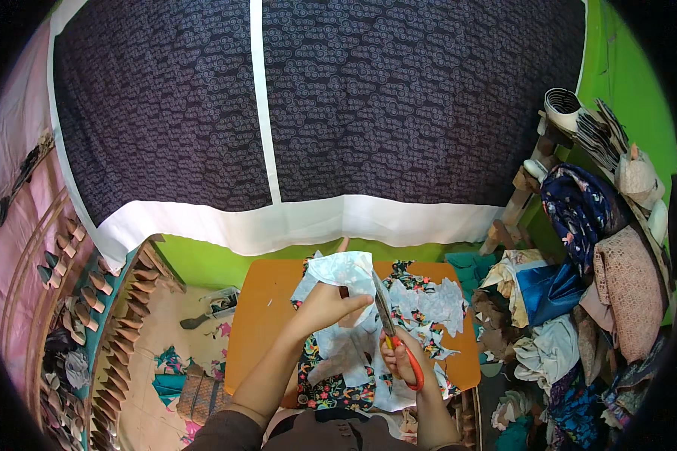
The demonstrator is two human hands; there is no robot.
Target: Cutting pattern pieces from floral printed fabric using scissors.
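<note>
My left hand (325,308) is closed on a pale whitish piece of fabric (346,267), held up above the table. In my right hand (400,355) is a pair of scissors (416,371) with red-orange handles. Their blades point upward along the right edge of the held piece; whether they are parted is hard to make out. Below both hands, black floral fabric (344,395) and several pale cut pieces (434,307) lie overlapping on an orange-brown table (257,325).
Shoe lasts (132,310) line a curved rack on the left. Heaped fabrics (553,349) and rolled materials (568,113) crowd the right side. A dark patterned curtain (399,113) with white borders hangs beyond the table. Scraps (171,383) lie on the floor at left.
</note>
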